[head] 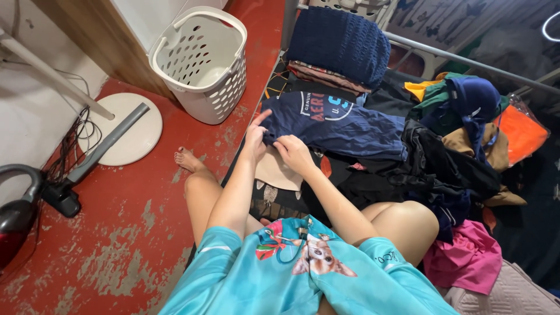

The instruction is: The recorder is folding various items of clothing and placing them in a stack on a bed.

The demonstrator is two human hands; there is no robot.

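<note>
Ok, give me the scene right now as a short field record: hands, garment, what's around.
left hand: on the near edge of the navy printed T-shirt, index finger raised
right hand: pinching the same edge, beside the left
garment: spread flat, print facing up
behind it: folded stack topped by a dark blue knit
to the right: loose clothes pile, pink garment
on the floor: white laundry basket, looks empty; red vacuum cleaner

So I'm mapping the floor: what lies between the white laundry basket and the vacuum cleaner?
Head view: a round white fan base with its grey pole, on red floor.
</note>
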